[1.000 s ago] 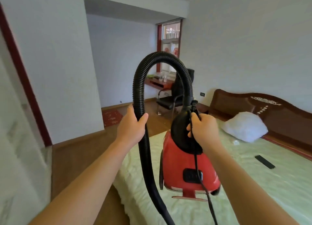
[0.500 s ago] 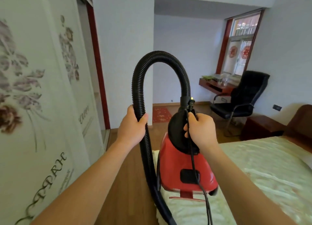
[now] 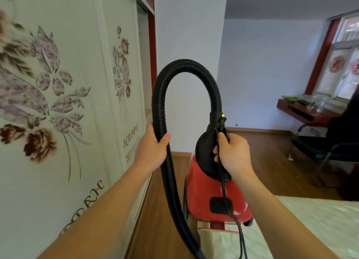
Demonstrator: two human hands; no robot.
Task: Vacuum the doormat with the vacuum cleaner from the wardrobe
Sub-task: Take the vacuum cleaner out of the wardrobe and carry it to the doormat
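A red canister vacuum cleaner [image 3: 206, 198] hangs in the air in front of me, over the floor and the bed's edge. My right hand [image 3: 233, 153] grips its black top handle together with the power cord [image 3: 225, 192], whose plug sticks up above my fingers. My left hand [image 3: 153, 149] grips the black ribbed hose [image 3: 184, 64], which arches up from the canister and runs down out of view. The wardrobe [image 3: 58, 103], with white flower-printed sliding doors, fills the left side. No doormat shows in this view.
A bed with a pale green cover [image 3: 310, 220] lies at the lower right. A black chair [image 3: 330, 146] and a red wall desk [image 3: 303, 111] with glassware stand under the window [image 3: 345, 64]. Wooden floor [image 3: 272, 161] runs between wardrobe and bed.
The view has swung left: the headboard, pillow and red mat have left the frame and the wardrobe doors now fill the left. Both hands keep the same hold on the vacuum.
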